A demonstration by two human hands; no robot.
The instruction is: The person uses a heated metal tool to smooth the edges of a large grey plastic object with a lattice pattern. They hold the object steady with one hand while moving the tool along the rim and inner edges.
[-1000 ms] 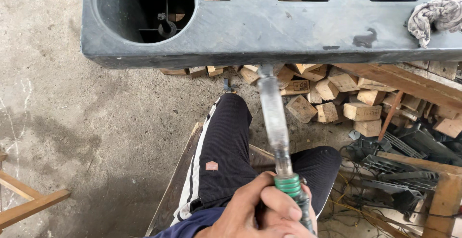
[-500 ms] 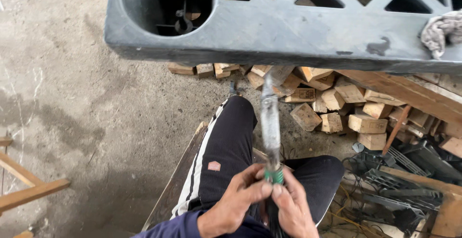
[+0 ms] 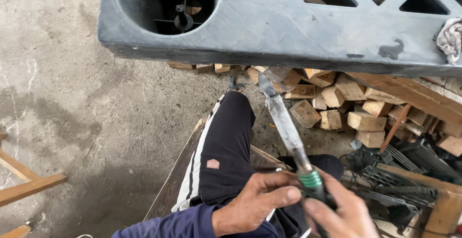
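My left hand and my right hand both grip the green-banded handle of a long metal blade tool. The blade slants up and left, and its tip lies under the lower edge of a large dark grey plastic pallet that stands on its side before me. My knee in black trousers with a white stripe sits just left of the blade.
Several cut wooden blocks lie piled on the concrete floor under the pallet. Black plastic scrap and wooden beams are at the right. A grey rag hangs on the pallet. A wooden frame is at the left.
The view has shifted so the pallet sits further right and lower. Both hands have drawn lower in view, and the blade leans more to the left.
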